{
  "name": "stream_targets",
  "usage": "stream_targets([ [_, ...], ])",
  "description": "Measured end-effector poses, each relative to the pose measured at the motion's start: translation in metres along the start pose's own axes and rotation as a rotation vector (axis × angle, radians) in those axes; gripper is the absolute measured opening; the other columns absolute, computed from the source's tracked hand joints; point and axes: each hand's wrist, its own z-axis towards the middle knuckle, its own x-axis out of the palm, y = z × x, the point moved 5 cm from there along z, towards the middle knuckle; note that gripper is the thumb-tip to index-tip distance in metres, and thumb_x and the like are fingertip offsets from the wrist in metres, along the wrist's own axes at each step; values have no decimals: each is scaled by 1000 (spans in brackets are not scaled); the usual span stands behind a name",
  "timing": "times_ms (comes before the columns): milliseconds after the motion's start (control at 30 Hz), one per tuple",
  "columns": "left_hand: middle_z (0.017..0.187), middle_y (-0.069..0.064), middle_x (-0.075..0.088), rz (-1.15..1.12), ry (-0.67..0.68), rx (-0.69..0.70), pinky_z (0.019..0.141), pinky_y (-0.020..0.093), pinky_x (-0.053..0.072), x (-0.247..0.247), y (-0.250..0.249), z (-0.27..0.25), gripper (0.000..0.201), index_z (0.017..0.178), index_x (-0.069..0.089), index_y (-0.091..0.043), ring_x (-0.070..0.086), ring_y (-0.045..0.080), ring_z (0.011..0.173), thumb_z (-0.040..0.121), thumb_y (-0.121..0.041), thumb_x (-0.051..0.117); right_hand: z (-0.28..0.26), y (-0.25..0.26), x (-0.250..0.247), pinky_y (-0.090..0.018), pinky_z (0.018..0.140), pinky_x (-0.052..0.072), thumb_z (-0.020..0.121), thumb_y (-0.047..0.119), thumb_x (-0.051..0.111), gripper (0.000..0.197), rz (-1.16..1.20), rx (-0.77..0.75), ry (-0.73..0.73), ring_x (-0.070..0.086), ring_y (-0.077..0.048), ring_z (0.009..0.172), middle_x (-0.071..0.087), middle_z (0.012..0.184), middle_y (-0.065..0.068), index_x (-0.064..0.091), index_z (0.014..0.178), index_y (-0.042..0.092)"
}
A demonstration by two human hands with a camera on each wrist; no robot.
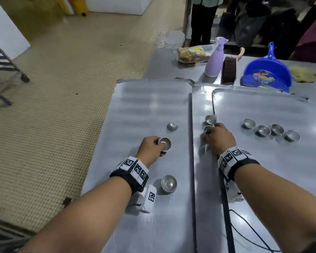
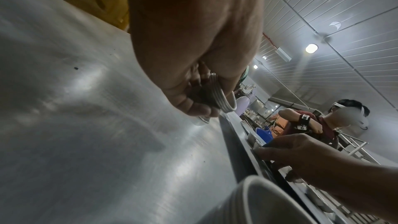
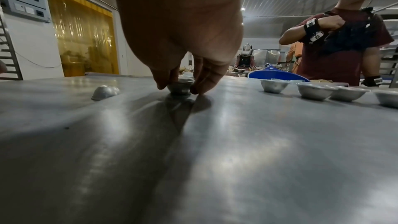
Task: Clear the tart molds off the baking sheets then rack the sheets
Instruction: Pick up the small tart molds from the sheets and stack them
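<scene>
Small shiny metal tart molds lie on flat grey baking sheets. My left hand (image 1: 156, 146) grips a nested stack of molds (image 1: 165, 143) above the left sheet (image 1: 135, 106); the stacked rims (image 2: 221, 98) show in the left wrist view. An upside-down mold (image 1: 172, 126) sits just beyond, and another mold (image 1: 169, 183) stands near my left wrist. My right hand (image 1: 211, 133) pinches a mold (image 3: 180, 88) standing on the middle sheet (image 1: 201, 103), thumb and fingers on either side. Another mold (image 1: 210, 119) stands just past it. Several molds (image 1: 271, 130) line up on the right sheet (image 1: 263, 106).
At the table's far end stand a lilac spray bottle (image 1: 214, 59), a brown block (image 1: 228, 69), a blue dustpan (image 1: 266, 72), a bagged food item (image 1: 193, 54) and a yellow cloth (image 1: 304, 73). A wheeled rack (image 1: 0, 61) stands left on the tiled floor. A person (image 3: 344, 43) stands beyond the table.
</scene>
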Motion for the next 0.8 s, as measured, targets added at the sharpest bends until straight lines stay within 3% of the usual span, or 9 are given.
stream_targets([
  [100,81,9,68,5,8,2,51,18,49,1,1,1,11,95,70,-5,67,19,63,88,-2,62,-5,6,-1,-34,78,46,91,30,57,14,14,-19,-21,61,-29,105,60,122,-4,71,95,29],
  [167,80,9,68,14,16,6,50,18,48,2,0,2,11,96,70,-4,66,20,63,88,-2,62,-10,11,-1,-33,74,45,89,25,59,14,24,-16,-29,62,-29,102,63,115,-5,70,97,23],
  [267,80,9,68,21,32,23,50,19,49,4,-2,3,10,93,70,-5,66,20,62,88,-1,62,-23,20,3,-35,77,44,86,26,63,36,109,23,-39,61,-35,104,62,120,-9,60,121,19],
  [400,80,8,68,38,66,52,54,21,52,7,-4,4,13,88,69,-11,66,18,60,88,-1,61,-45,29,14,-33,76,44,85,34,66,19,133,22,-18,61,-31,97,57,109,-7,67,100,22],
  [567,81,7,70,86,93,71,52,21,49,6,3,7,12,94,70,-12,68,17,61,90,-6,61,-72,26,22,-29,79,43,82,37,71,22,257,107,-34,61,-24,96,56,104,-1,67,102,28],
  [700,78,6,69,113,84,69,49,23,48,4,9,7,12,92,70,-13,67,17,58,90,-7,61,-84,28,21,-32,86,46,85,36,71,27,251,95,-31,62,-25,104,63,111,-5,67,108,24],
  [800,80,10,71,109,85,60,48,23,49,3,12,6,13,92,70,-12,70,18,57,90,-6,60,-87,36,18,-31,77,44,85,36,68,28,231,81,-52,62,-28,102,63,108,-6,65,108,21],
])
